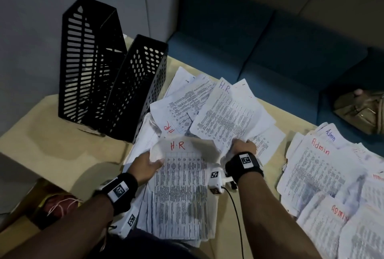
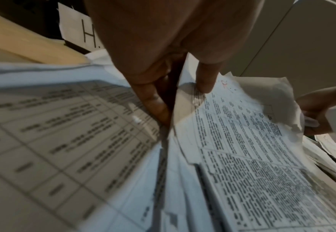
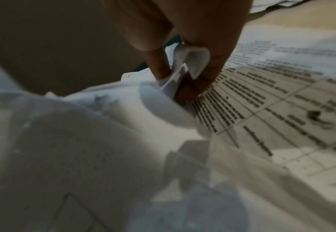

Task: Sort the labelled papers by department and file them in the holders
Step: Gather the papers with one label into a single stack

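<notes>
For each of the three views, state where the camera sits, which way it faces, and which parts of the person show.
Head: on the head, looking down at the table, both forearms, left hand and right hand gripping H.R papers; two black holders behind.
Left wrist: along the left hand; its fingers pinch the papers.
Right wrist: along the right hand; its fingers pinch bunched sheets.
Shared: the left wrist view also catches the right hand.

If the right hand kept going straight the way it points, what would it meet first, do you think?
Probably the fanned white H.R-labelled printed papers that the right hand already grips; depth beyond them is unclear.
</notes>
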A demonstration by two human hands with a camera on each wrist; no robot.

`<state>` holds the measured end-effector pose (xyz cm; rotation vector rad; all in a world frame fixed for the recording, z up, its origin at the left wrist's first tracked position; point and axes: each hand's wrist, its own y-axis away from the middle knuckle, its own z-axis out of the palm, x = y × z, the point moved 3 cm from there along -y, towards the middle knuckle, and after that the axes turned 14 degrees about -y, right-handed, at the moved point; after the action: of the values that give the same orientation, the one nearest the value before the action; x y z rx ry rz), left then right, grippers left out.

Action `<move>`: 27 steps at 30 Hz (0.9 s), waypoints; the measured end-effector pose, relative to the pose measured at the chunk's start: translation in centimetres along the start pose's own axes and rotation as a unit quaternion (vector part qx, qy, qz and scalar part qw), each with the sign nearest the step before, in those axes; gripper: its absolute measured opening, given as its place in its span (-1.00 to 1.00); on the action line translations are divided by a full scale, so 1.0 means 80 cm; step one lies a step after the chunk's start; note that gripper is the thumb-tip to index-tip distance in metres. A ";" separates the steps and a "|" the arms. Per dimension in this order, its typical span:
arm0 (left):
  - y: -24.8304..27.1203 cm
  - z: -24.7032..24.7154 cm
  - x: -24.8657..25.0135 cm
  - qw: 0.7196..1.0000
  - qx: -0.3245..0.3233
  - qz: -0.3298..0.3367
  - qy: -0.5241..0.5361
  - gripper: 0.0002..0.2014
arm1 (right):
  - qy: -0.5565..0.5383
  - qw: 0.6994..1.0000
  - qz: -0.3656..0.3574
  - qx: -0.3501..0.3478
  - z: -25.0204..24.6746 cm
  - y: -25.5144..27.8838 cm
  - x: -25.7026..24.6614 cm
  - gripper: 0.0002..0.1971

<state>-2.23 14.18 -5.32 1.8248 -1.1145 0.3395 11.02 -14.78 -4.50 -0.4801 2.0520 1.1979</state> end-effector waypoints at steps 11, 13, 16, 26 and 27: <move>-0.006 0.007 0.007 0.989 -0.002 0.014 0.146 -0.63 | -0.107 0.927 -0.359 -0.012 -0.109 0.051 -0.125 -0.79; -0.011 0.009 0.014 0.991 0.012 0.016 0.133 -0.66 | -0.057 0.947 -0.312 -0.052 -0.120 0.047 -0.105 -0.65; -0.019 0.015 0.028 0.993 0.020 0.010 0.118 -0.67 | 0.022 0.969 -0.228 -0.096 -0.114 0.041 -0.046 -0.62; -0.027 0.024 0.042 0.992 0.043 0.020 0.121 -0.48 | 0.361 0.877 -0.079 -0.307 -0.054 0.083 0.050 -0.58; -0.027 0.024 0.040 0.991 0.058 0.012 0.119 -0.52 | 0.361 0.875 -0.078 -0.312 -0.057 0.082 0.048 -0.59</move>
<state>0.89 11.18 -5.51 1.8179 -0.9675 0.6293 2.60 -15.35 -1.84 -1.5728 2.0804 1.7539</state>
